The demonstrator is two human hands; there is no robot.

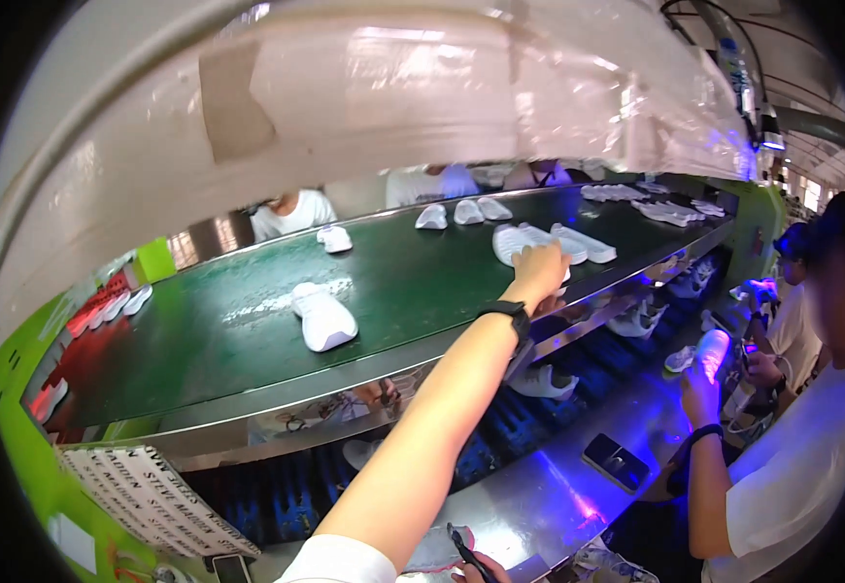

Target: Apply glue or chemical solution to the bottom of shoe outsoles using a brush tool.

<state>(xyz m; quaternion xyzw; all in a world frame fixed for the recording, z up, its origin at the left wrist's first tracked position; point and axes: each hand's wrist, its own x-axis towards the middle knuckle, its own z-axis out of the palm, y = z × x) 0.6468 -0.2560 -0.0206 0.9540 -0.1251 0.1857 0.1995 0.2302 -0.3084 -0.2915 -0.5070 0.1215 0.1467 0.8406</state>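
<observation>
My left hand [539, 270], with a dark watch on its wrist, reaches far across to the upper green conveyor belt [413, 311]. Its fingers close on the near end of a white shoe sole [512, 243]; the fingertips are partly hidden. Another white sole [588, 246] lies just right of it. At the bottom edge, my right hand [484, 569] is partly cut off and grips a black pen-like tool [461, 546]. Beside that tool is a grey piece with a pinkish edge [437, 552]. A single white sole [325, 319] rests nearer on the belt.
Several more soles [466, 211] lie along the belt's far side. Shoes [544, 382] stand on a lower roller line. A phone [617, 462] lies on the metal bench. At right, a co-worker [792, 466] holds a shoe in violet light. A plastic-covered hood [374, 97] hangs above.
</observation>
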